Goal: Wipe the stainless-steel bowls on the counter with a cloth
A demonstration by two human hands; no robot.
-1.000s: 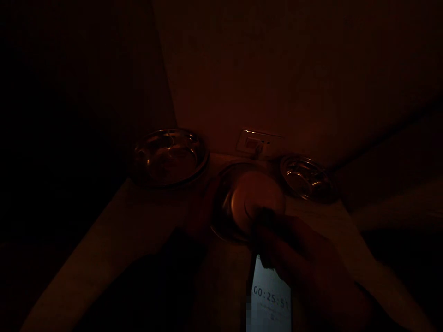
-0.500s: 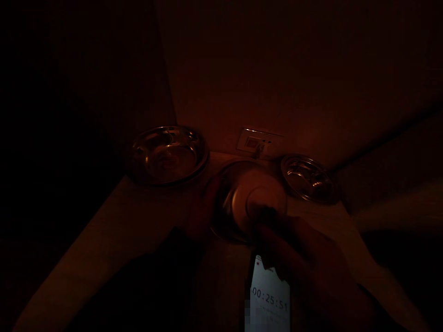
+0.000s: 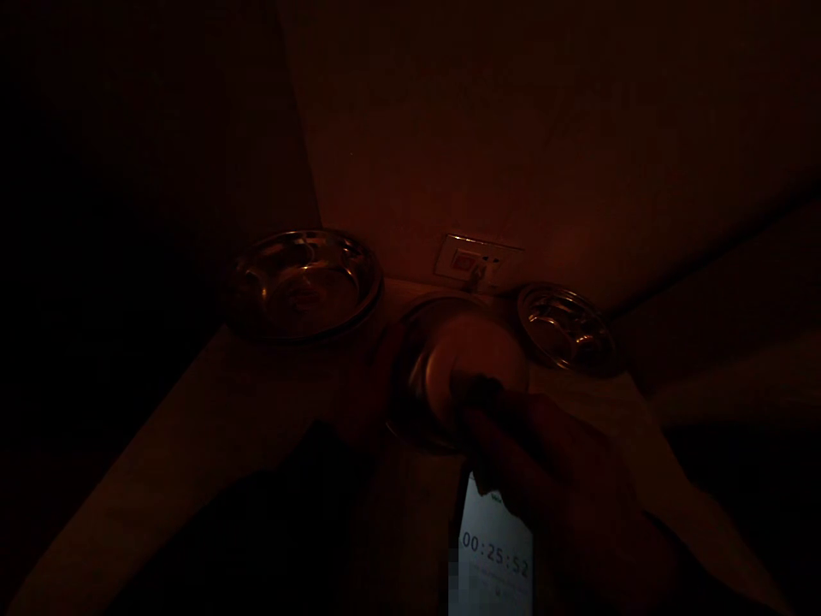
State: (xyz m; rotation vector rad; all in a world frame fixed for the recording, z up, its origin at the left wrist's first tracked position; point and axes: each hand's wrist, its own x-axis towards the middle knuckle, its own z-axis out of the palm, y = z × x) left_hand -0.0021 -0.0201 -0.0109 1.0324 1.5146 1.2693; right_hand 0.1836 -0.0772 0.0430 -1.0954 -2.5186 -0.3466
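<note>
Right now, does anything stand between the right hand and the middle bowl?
Nothing visible does: the right hand reaches over the middle bowl from the near right. The phone lies nearer the person; the left dish and right dish sit to the sides.

It is very dark, with a dim red-brown glow. The phone screen (image 3: 497,547), just below the right hand (image 3: 545,453), is the brightest spot. Small shiny glints sit on the metal bowls beyond both hands. The left hand (image 3: 365,376) almost melts into black shadow. Blocky squares cover the screen's lower left edge, and the small print is fuzzy.
</note>
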